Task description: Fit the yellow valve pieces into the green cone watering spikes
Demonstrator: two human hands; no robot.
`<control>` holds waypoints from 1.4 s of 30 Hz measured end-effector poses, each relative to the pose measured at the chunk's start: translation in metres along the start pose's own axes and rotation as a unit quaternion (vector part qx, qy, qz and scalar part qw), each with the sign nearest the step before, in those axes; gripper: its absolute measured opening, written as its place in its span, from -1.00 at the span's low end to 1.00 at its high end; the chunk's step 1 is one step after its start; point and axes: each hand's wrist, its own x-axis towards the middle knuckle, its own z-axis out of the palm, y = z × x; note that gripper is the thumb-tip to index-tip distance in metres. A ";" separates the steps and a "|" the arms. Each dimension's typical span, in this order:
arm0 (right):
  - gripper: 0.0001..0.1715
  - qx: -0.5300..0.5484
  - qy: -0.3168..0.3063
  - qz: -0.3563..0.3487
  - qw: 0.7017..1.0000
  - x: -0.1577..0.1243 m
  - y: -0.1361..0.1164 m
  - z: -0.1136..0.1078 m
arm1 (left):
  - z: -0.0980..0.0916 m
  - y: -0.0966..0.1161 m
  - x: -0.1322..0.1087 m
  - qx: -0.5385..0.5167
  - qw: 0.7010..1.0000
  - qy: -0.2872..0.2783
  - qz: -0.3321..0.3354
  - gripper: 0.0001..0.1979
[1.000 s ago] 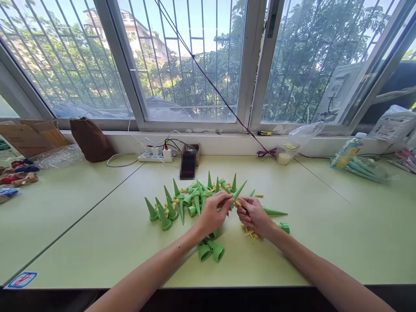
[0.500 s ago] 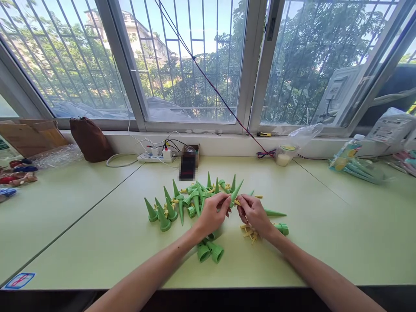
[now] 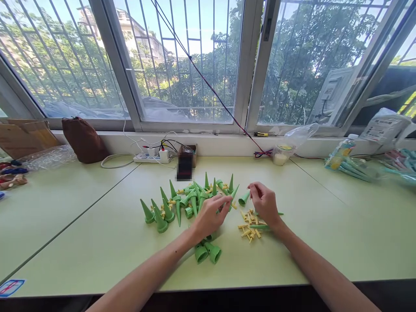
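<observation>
Pale green table [image 3: 81, 242], nr. window: a person's L hand [image 3: 211, 212] holds a green cone [image 3: 235, 190], thumb & forefinger clamped on it, tip slanting up & away to the R. A yellow peg [image 3: 234, 206] shows nr. its lower end; can't tell if it's seated in the cone or just beside it.

R hand [image 3: 264, 203] hangs over the table, thumb & forefinger drawn tog. nr. the narrow end of a second cone [image 3: 243, 200], which lies tilted w/ its wide end toward the person. Can't tell if the fingertips touch it. Below that hand: a loose pile of yellow pegs [image 3: 247, 233], a thin green spike lying across it. More green cones [image 3: 161, 224] stand & lie to the L.

Handling, as judged: L pinch best kept firm but light, low on the cone, so the slick taper doesn't slip & the peg isn't knocked. R hand would do well to take the 2nd cone by its wider part, lifting clear of the pegs w/o scattering 'em.
</observation>
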 end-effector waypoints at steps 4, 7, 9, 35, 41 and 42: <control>-0.69 -0.100 0.032 -0.045 0.993 0.013 0.019 -0.012 | 0.000 -0.003 -0.001 0.038 0.997 -0.066 0.017 -0.72; -0.79 -0.132 0.010 -0.050 0.990 0.019 0.032 -0.016 | 0.000 -0.004 -0.002 0.070 0.994 -0.086 0.013 -0.74; -0.82 -0.162 -0.032 -0.048 0.985 0.021 0.041 -0.017 | 0.000 -0.004 -0.002 0.083 0.992 -0.093 0.008 -0.76; -0.87 -0.111 -0.195 -0.138 0.965 0.002 0.008 -0.002 | 0.001 -0.004 0.003 0.131 0.989 0.055 -0.028 -0.66; -0.79 -0.163 -0.239 -0.216 0.933 -0.009 -0.006 0.010 | 0.002 -0.005 0.001 0.142 0.987 0.064 -0.043 -0.68; -0.74 -0.165 -0.254 -0.219 0.928 -0.010 -0.008 0.012 | 0.002 -0.005 0.001 0.144 0.987 0.064 -0.044 -0.68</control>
